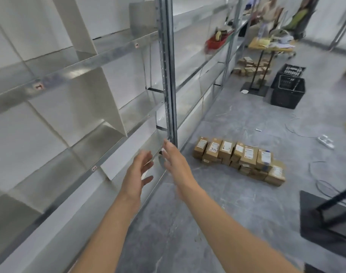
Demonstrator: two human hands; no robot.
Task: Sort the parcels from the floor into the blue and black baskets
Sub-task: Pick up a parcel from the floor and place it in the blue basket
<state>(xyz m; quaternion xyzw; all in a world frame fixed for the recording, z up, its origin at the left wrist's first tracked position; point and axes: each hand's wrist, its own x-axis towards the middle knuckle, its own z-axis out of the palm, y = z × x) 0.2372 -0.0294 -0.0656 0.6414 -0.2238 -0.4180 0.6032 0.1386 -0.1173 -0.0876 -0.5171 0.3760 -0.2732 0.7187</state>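
Cardboard parcels [241, 160] lie well apart from both sets of outstretched, empty fingers [169, 149].

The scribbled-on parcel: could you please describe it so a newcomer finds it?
Find the shelving's upright post. A row of parcels lies on the floor beside it. The parcel is second from left on top, the only label with black handwriting.

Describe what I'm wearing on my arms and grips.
Nothing worn shows. The left grip and right grip are bare hands: no gloves, rings, watch or bands. Both forearms are uncovered to the frame's edge, so no sleeves appear. Blur hides fine detail.
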